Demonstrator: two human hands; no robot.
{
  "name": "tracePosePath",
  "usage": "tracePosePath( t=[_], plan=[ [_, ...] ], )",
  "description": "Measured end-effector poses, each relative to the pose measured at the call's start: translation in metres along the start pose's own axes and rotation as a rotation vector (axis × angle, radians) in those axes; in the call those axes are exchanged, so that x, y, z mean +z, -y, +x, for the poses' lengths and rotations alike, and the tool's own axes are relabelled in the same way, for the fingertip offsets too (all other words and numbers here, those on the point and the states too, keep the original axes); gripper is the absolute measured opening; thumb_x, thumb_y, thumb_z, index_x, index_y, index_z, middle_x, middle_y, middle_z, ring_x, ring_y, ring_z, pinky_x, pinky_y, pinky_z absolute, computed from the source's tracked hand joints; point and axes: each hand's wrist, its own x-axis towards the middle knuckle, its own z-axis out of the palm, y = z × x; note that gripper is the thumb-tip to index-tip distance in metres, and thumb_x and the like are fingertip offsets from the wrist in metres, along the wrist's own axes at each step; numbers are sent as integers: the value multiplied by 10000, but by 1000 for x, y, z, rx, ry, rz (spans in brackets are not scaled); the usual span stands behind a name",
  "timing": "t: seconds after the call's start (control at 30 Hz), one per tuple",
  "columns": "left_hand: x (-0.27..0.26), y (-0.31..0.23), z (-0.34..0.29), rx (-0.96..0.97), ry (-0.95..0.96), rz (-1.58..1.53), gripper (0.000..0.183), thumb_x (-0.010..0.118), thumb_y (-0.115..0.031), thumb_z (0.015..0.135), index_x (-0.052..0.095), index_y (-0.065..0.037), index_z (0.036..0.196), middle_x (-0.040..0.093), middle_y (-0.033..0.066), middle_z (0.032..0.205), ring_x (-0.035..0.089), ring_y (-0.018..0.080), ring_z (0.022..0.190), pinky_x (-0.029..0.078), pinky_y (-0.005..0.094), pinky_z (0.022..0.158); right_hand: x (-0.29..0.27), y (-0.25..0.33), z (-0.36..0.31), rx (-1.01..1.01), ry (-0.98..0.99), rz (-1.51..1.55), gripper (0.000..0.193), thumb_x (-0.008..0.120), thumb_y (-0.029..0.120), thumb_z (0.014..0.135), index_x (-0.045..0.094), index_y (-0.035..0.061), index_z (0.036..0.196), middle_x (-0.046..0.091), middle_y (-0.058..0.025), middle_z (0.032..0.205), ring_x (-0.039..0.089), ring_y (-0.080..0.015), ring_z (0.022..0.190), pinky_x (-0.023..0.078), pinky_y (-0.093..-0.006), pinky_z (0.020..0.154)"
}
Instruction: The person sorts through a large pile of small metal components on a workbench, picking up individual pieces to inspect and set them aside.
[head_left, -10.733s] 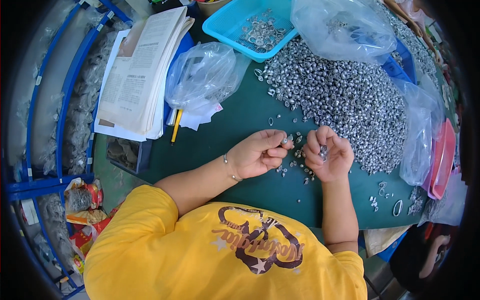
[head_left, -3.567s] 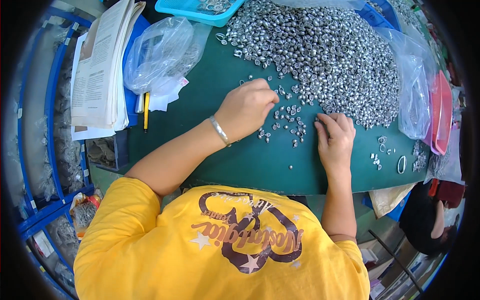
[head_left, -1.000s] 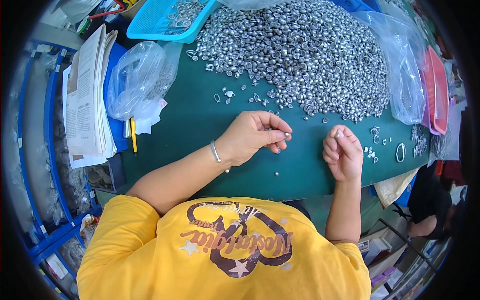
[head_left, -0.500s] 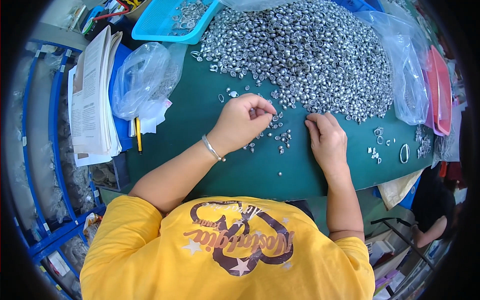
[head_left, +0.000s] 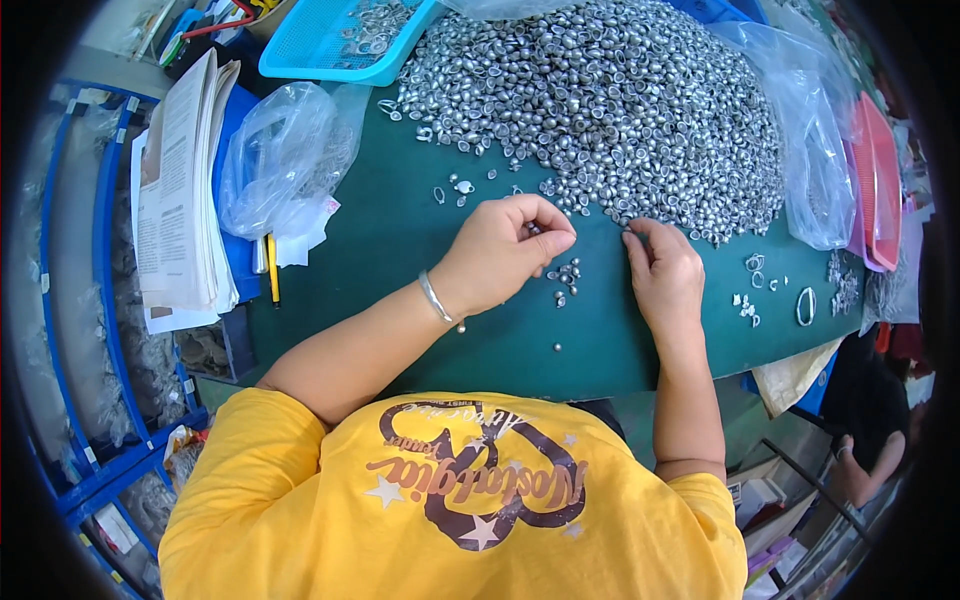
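A large heap of small silver-grey metal pieces, dome-shaped and hollow [head_left: 600, 100], covers the far part of the green tabletop [head_left: 420, 350]. My left hand [head_left: 510, 250], with a silver bangle at the wrist, is curled over the table just in front of the heap. Its thumb and forefinger are pinched together; anything between them is hidden. At the heap's near edge, my right hand [head_left: 667, 280] has thumb and fingertips drawn together by the outermost pieces, and what they grip is too small to make out. Several loose metal pieces [head_left: 567, 275] lie between the hands.
A turquoise basket [head_left: 330, 60] holds metal parts at the far left, near a clear plastic bag [head_left: 280, 160] and stacked papers [head_left: 185, 200]. To the right are another plastic bag [head_left: 820, 180], a red tray [head_left: 877, 180] and a white ring [head_left: 806, 306]. Another person's arm [head_left: 865, 475] shows beyond.
My left hand has shifted right, covering some loose pieces beside it. The right hand has moved slightly right and up, its fingertips now against the heap's edge.
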Motion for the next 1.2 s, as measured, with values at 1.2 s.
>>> tracePosePath(
  t=[1.2],
  plan=[
    [-16,12,-18,294,-88,573,70,642,-82,742,634,-30,788,469,1,600,448,89,520,379,211,490,3,19,-10,-100,273,329,76,613,32,757,636,35,829,524,-29,612,493,-85,536,383,-218,481]
  ],
)
